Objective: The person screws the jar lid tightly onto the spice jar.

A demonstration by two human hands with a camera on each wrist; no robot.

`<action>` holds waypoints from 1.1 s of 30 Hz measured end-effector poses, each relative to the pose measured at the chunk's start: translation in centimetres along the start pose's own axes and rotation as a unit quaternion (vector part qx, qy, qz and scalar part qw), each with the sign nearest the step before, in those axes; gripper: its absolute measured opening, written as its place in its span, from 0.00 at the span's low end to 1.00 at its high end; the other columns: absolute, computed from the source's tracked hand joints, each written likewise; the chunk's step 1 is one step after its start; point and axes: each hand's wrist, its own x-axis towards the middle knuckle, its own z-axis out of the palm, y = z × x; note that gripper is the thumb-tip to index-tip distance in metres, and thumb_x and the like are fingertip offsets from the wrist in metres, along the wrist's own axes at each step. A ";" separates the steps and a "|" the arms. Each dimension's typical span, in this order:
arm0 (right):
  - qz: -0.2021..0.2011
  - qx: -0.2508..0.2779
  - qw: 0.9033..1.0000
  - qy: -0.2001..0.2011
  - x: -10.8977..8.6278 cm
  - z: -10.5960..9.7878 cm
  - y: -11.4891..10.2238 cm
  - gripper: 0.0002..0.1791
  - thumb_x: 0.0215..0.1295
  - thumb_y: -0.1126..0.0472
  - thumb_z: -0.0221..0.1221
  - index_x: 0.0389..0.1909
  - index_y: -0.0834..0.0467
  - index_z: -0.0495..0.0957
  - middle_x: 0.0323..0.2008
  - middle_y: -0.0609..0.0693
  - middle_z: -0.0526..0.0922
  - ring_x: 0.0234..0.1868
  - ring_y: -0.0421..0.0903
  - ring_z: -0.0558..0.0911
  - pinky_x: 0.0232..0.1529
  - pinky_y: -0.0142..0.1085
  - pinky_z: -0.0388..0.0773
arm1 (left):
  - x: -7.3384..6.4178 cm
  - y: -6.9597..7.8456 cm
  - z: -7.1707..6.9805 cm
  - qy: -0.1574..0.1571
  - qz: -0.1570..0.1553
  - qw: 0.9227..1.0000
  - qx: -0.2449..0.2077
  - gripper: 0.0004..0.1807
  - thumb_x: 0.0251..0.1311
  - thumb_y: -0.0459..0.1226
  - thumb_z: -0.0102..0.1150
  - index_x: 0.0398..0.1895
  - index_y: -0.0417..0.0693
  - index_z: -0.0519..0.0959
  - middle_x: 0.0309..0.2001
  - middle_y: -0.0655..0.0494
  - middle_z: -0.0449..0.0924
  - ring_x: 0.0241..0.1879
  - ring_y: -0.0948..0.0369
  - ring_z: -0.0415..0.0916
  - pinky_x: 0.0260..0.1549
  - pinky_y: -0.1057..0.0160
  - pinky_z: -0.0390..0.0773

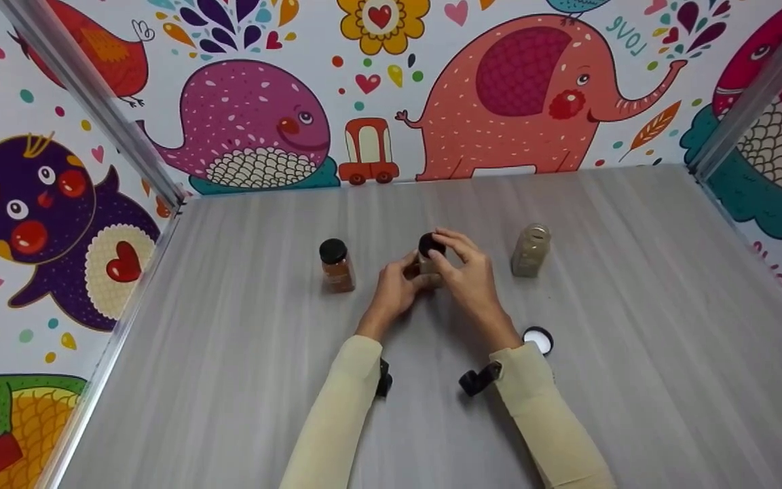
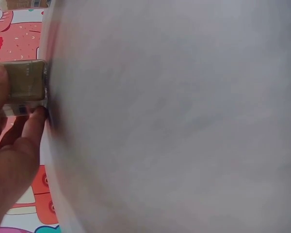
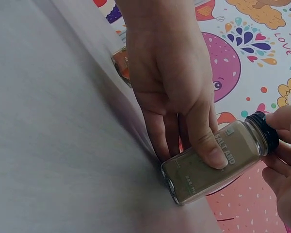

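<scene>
A glass spice jar (image 3: 211, 162) of grey-brown powder, lettered "SALT AND", stands on the table between both hands. My left hand (image 1: 396, 291) grips its lower body, the thumb lying across the front in the right wrist view. At the top, fingers and thumb of my right hand (image 1: 470, 275) pinch the black lid (image 3: 265, 131), which sits on the jar's neck. In the left wrist view the same jar shows at the left edge, with the left hand around its base.
To the left stands a black-lidded jar (image 1: 338, 265) of reddish-brown spice. A lidless jar (image 1: 531, 251) of grey-brown powder is at the right. One black lid (image 1: 538, 340) lies white inside up by the right sleeve. Behind the table (image 1: 228, 380) rises a cartoon-patterned wall (image 1: 377, 88).
</scene>
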 end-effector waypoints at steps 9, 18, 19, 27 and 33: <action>0.016 -0.012 1.000 -0.002 0.1 0.1 0.6 0.17 0.68 0.70 0.61 0.56 0.69 0.79 0.62 0.65 0.78 0.67 0.58 0.75 0.70 0.54 0.68 | 0.0 0.0 0.0 0.001 0.006 1.000 -0.005 0.36 0.63 0.46 0.66 0.73 0.48 0.67 0.66 0.48 0.77 0.63 0.55 0.77 0.64 0.55 0.75; -0.005 0.004 1.000 -0.008 0.0 -0.1 0.1 0.17 0.66 0.73 0.62 0.55 0.73 0.79 0.59 0.68 0.78 0.64 0.61 0.77 0.69 0.55 0.68 | 0.0 0.1 0.0 -0.002 0.002 1.000 0.011 0.34 0.64 0.46 0.65 0.72 0.51 0.69 0.63 0.49 0.80 0.61 0.56 0.79 0.62 0.56 0.76; -0.005 0.003 1.000 -0.007 0.0 -0.1 0.1 0.18 0.65 0.72 0.62 0.55 0.73 0.79 0.59 0.67 0.78 0.64 0.61 0.77 0.69 0.55 0.68 | 0.0 0.1 0.0 -0.002 0.002 1.000 0.011 0.34 0.64 0.46 0.65 0.72 0.51 0.69 0.62 0.49 0.80 0.61 0.56 0.79 0.61 0.56 0.77; -0.005 -0.001 1.000 0.002 0.0 -0.1 0.1 0.17 0.67 0.71 0.61 0.56 0.71 0.79 0.61 0.68 0.77 0.66 0.61 0.76 0.69 0.55 0.69 | 0.0 0.1 0.0 -0.001 0.006 1.000 0.014 0.34 0.63 0.46 0.66 0.72 0.50 0.70 0.63 0.48 0.79 0.62 0.55 0.78 0.62 0.54 0.76; -0.006 -0.007 1.000 -0.003 0.0 0.0 0.3 0.15 0.68 0.71 0.60 0.54 0.71 0.80 0.60 0.67 0.78 0.65 0.61 0.76 0.67 0.55 0.70 | 0.1 0.0 0.1 0.006 0.010 1.000 0.019 0.34 0.62 0.47 0.67 0.71 0.50 0.71 0.63 0.49 0.79 0.61 0.55 0.79 0.62 0.55 0.77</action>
